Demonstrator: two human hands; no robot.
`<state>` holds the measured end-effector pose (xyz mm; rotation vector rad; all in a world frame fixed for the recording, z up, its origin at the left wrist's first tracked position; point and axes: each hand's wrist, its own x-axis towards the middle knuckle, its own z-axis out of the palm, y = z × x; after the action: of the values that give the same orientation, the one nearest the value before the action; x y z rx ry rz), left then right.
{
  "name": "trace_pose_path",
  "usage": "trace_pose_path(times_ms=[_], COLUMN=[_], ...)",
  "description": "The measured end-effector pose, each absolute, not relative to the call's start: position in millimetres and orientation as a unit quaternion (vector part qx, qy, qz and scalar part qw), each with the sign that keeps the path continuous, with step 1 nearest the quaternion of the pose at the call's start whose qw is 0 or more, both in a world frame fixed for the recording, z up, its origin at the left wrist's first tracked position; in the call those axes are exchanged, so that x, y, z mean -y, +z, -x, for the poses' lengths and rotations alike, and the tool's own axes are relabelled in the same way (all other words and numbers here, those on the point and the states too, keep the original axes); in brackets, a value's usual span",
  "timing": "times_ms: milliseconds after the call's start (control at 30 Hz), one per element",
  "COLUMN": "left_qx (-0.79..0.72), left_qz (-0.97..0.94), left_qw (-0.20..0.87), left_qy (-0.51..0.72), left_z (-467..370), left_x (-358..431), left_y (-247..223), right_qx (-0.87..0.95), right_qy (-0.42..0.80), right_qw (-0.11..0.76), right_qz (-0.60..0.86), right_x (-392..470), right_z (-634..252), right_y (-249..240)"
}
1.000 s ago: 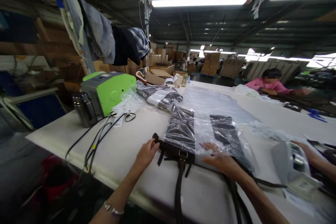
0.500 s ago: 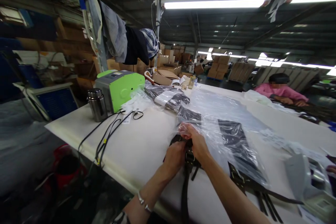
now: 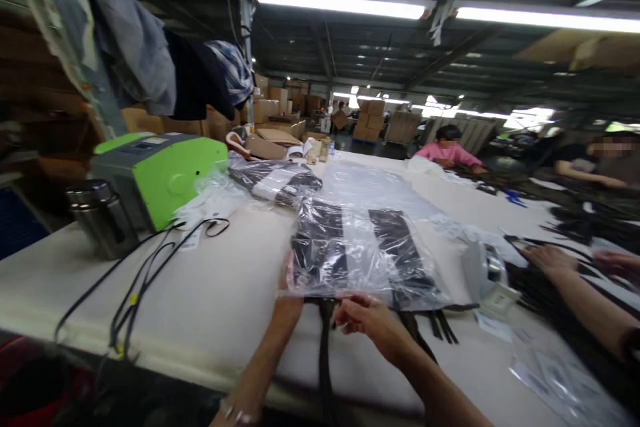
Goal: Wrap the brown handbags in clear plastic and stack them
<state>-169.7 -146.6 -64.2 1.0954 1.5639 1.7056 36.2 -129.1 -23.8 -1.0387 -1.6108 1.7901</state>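
Note:
A clear plastic bag (image 3: 367, 247) lies on the white table, with dark folded goods (image 3: 333, 240) showing through it beside a pale band. At its near left corner is my left hand (image 3: 289, 280), fingers partly veiled by the film and closed on the bag's edge. My right hand (image 3: 363, 313) is at the bag's near edge with curled fingers, pinching the film there. Between my hands a dark strap (image 3: 325, 353) comes out from under the bag and hangs towards me. More dark straps (image 3: 443, 327) stick out at the right.
Behind lies another bagged dark item (image 3: 280, 180) and flat plastic film (image 3: 373, 183). A green machine (image 3: 180, 177), steel flask (image 3: 103, 220) and black cables (image 3: 143, 280) stand left. Right are a tape dispenser (image 3: 483, 270) and a co-worker's hand (image 3: 550, 260). Other people sit farther back.
The view has swung to the right. The bag now covers the dark goods up to the near edge. My hands have moved apart, the left to the bag's left corner, and the buckle has gone from sight.

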Motion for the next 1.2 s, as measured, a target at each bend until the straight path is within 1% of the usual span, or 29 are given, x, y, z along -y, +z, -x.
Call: trace_pose_path(times_ms=[33, 67, 133, 167, 200, 267, 300, 333, 367, 433, 467, 533, 600, 667, 733, 800, 900, 967, 1067, 1133, 1200], left_qx=[-0.608, -0.621, -0.640, -0.664, -0.698, -0.716, -0.702, -0.671, -0.630, -0.511, -0.456, -0.397, -0.381, -0.418, -0.467, -0.507, -0.544, -0.538, -0.490, -0.444, -0.387], left_qz=[-0.474, -0.538, -0.608, -0.604, -0.572, -0.540, -0.544, -0.570, -0.611, -0.734, -0.793, -0.863, -0.891, -0.879, -0.850, -0.821, -0.787, -0.784, -0.807, -0.833, -0.873], left_qw=[0.218, 0.164, 0.104, 0.077, 0.028, -0.082, -0.130, -0.167, -0.187, -0.175, -0.149, -0.073, 0.006, 0.089, 0.132, 0.148, 0.176, 0.187, 0.183, 0.173, 0.153], left_qy=[0.598, 0.545, 0.457, 0.433, 0.429, 0.436, 0.441, 0.443, 0.441, 0.412, 0.377, 0.303, 0.247, 0.212, 0.205, 0.215, 0.231, 0.246, 0.274, 0.280, 0.255], left_z=[173.9, 181.9, 205.4, 218.0, 228.4, 235.8, 230.2, 217.6, 198.3, 143.8, 112.1, 49.7, -0.4, -32.0, -47.0, -51.7, -52.8, -53.6, -54.6, -53.8, -50.9], left_x=[165.5, 184.5, 216.9, 227.8, 234.1, 233.4, 227.7, 219.5, 209.6, 186.4, 173.4, 144.5, 113.0, 81.5, 52.3, 25.8, -8.1, -23.0, -23.3, -6.4, 20.0], left_y=[-75.4, -86.4, -101.3, -102.5, -98.9, -78.9, -64.9, -50.2, -36.2, -15.2, -9.5, -7.2, -13.3, -21.1, -25.5, -23.2, -5.4, 13.6, 40.3, 46.7, 39.8], right_qx=[0.603, 0.628, 0.681, 0.697, 0.696, 0.676, 0.660, 0.641, 0.616, 0.557, 0.531, 0.499, 0.488, 0.469, 0.452, 0.444, 0.487, 0.575, 0.676, 0.651, 0.584], right_qy=[0.648, 0.608, 0.453, 0.349, 0.244, 0.090, 0.054, 0.044, 0.059, 0.120, 0.146, 0.175, 0.178, 0.180, 0.176, 0.163, 0.120, 0.093, 0.098, 0.124, 0.148], right_qw=[0.232, 0.213, 0.212, 0.240, 0.277, 0.328, 0.343, 0.356, 0.376, 0.425, 0.449, 0.480, 0.494, 0.523, 0.555, 0.581, 0.597, 0.574, 0.504, 0.490, 0.500], right_qz=[0.403, 0.436, 0.534, 0.578, 0.616, 0.653, 0.666, 0.678, 0.690, 0.703, 0.703, 0.700, 0.697, 0.688, 0.676, 0.663, 0.627, 0.576, 0.529, 0.567, 0.622], right_x=[128.1, 126.3, 119.7, 114.5, 107.8, 90.8, 81.3, 71.8, 62.9, 48.5, 43.5, 38.3, 38.9, 43.6, 50.6, 57.7, 65.5, 67.0, 61.4, 52.4, 41.5], right_z=[-58.6, -83.5, -137.5, -164.1, -188.6, -227.1, -239.8, -247.9, -251.8, -249.8, -245.7, -235.2, -225.6, -218.7, -213.2, -207.2, -195.5, -188.0, -182.4, -183.1, -186.0], right_y=[-23.0, -23.0, -25.8, -28.6, -32.1, -40.2, -44.3, -48.1, -51.5, -57.6, -60.4, -66.0, -71.2, -74.8, -75.7, -74.3, -71.8, -71.0, -69.3, -67.5, -67.2])
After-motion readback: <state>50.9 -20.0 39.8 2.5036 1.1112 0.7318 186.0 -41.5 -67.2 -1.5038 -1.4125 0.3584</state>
